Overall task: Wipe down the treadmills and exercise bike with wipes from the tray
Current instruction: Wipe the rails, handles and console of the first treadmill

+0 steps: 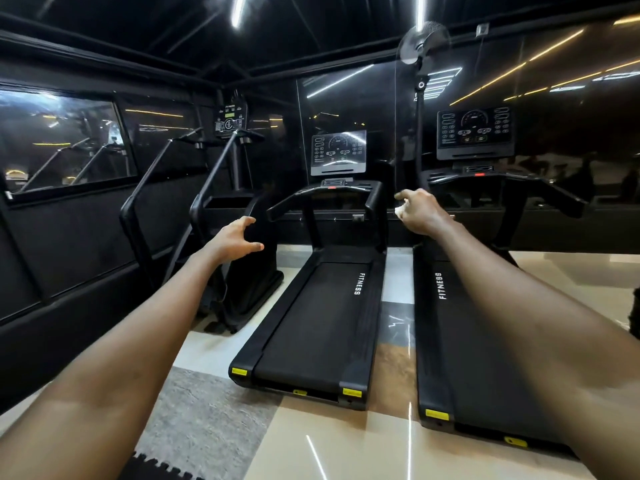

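The right hand (pixel 420 211), centre-right, pinches a white wipe (pixel 399 211), seemingly bound for the middle treadmill (pixel 322 317); the left hand (pixel 235 239) reaches half-open, empty.

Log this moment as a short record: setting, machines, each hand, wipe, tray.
setting: dark gym room, glossy tiled floor
machines: left treadmill and right treadmill side by side; stair climber further left
left hand: left hand in the air, fingers spread and curved, holds nothing
right hand: right hand stretched forward between the two treadmills, index finger extended
wipe: small white wipe gripped under the right hand
contact: no hand visibly touches a machine
tray: not in view
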Tool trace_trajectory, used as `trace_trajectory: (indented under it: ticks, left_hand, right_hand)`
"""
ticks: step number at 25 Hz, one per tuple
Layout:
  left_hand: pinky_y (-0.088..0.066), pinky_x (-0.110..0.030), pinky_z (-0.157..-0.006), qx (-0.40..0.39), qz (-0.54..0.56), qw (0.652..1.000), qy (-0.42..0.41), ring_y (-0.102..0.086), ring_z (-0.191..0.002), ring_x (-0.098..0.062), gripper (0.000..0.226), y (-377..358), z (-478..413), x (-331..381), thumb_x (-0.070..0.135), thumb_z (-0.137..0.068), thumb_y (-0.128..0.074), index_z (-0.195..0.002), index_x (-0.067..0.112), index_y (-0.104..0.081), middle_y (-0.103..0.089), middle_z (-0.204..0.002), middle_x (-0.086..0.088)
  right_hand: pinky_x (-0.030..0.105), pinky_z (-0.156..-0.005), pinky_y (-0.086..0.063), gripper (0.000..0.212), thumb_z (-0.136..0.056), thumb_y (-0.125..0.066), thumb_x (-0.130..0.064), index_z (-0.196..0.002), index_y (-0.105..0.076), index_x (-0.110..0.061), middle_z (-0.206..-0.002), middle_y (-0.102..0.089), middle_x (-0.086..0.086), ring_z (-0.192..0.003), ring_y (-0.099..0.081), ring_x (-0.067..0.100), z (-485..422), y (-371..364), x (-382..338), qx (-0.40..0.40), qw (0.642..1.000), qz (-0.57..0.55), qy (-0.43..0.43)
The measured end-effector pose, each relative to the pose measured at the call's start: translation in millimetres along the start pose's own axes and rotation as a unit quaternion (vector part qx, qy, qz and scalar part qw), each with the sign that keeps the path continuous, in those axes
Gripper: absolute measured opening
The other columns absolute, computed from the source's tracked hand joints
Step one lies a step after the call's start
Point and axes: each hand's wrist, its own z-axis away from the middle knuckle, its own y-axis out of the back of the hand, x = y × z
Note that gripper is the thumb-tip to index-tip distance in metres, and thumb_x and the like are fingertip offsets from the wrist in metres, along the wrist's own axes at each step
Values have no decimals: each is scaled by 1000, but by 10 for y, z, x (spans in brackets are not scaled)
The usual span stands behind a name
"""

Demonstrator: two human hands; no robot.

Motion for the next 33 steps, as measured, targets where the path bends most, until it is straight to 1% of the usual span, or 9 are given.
trace_trajectory:
  ticks: [8,12,16,20,24,27,29,31,33]
  left_hand:
    - [-33,-35,-117,-7,-6,1000,1,-37,-145,-24,79,-249,-2198,-724,27,-87,-78,-153,14,-36,-40,-156,-9]
    - [-32,-36,-117,-8,3,1000,-9,-36,-145,-24,80,-453,-3452,-1328,26,-87,-78,-154,15,-35,-39,-157,-8]
    - [-34,-36,-117,-20,2,1000,-1,-39,-143,-24,80,-540,-4541,-1872,26,-86,-78,-153,14,-36,-41,-155,-9]
    - [-31,-34,-117,-24,0,1000,-5,-37,-145,-24,79,-675,-5672,-2266,26,-87,-77,-153,12,-37,-40,-156,-9]
    - [-32,-34,-116,-32,-7,999,-8,-37,-145,-24,78,-933,-6674,-2569,26,-87,-77,-153,12,-36,-40,-156,-9]
    - [-33,-34,-115,-29,-14,999,-8,-39,-143,-24,78,-1203,-7477,-2829,26,-87,-77,-153,12,-36,-41,-156,-9]
    - [-34,-35,-116,-23,-12,1000,-4,-41,-142,-24,78,-1349,-8029,-2958,27,-87,-77,-152,12,-37,-43,-155,-9]
    - [-34,-35,-117,-21,-5,1000,-1,-41,-143,-23,78,-1460,-8445,-3062,27,-87,-78,-152,12,-38,-43,-155,-9]
    - [-33,-34,-117,-24,-6,1000,7,-40,-143,-22,77,-1530,-8894,-3209,27,-87,-77,-152,12,-38,-43,-155,-8]
  right_hand:
    - [33,-98,-47,30,-99,-52,-18,-124,-66,-11,-130,-52,16,-116,-58,32,-1911,-1212,96,-20,1000,23,3]
    - [28,-91,-46,26,-97,-53,-14,-116,-70,-11,-126,-56,13,-114,-59,29,-2969,-2082,212,-18,999,26,-11]
    - [35,-92,-54,23,-90,-56,-10,-104,-75,-14,-118,-65,14,-108,-64,29,-3958,-2753,212,-34,999,29,-20]
    - [34,-94,-53,29,-90,-50,-6,-103,-75,-13,-116,-67,14,-110,-63,30,-4970,-3296,216,-30,999,16,-30]
    - [32,-94,-52,26,-91,-53,-7,-104,-75,-12,-116,-69,14,-109,-64,28,-5866,-3813,419,-22,999,11,-35]
    - [26,-84,-49,21,-92,-59,-11,-105,-75,-10,-104,-69,11,-92,-64,23,-6612,-4251,627,-4,999,-11,-30]
    - [25,-81,-48,23,-92,-55,-9,-104,-74,-10,-100,-69,10,-84,-61,21,-7122,-4562,778,-4,999,-17,-30]
    - [27,-84,-50,26,-92,-52,-8,-105,-74,-11,-106,-70,11,-87,-62,22,-7545,-4825,896,-16,999,-8,-28]
    - [28,-88,-50,25,-91,-55,-8,-105,-75,-14,-113,-70,10,-100,-64,25,-8022,-5110,950,-18,999,-10,-30]
